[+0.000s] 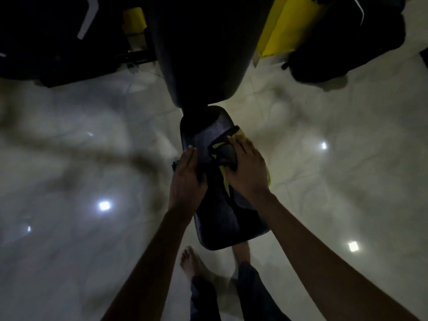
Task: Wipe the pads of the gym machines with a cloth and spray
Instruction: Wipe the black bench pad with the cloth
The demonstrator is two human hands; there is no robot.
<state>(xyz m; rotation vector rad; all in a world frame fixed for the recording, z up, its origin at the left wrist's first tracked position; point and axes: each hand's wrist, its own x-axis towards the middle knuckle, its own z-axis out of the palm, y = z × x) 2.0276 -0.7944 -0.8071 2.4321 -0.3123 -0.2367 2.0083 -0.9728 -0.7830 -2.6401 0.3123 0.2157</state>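
Note:
A dark seat pad (222, 228) runs up the middle of the view toward a larger dark back pad (203, 54). A yellow and black cloth (225, 154) lies bunched on the seat pad's upper right part. My right hand (247, 167) presses flat on the cloth, fingers spread. My left hand (187, 177) rests on the seat pad's left edge with fingers straight and the thumb on top of the pad. A small dark piece (174, 164) juts out beside the left hand; I cannot tell what it is. No spray bottle is clearly visible.
Glossy pale tiled floor (92, 158) with light reflections surrounds the bench. Black and yellow machine parts (278, 26) stand at the top, with black frames (58, 42) at the upper left. My bare feet (192, 262) stand just below the seat pad's near end.

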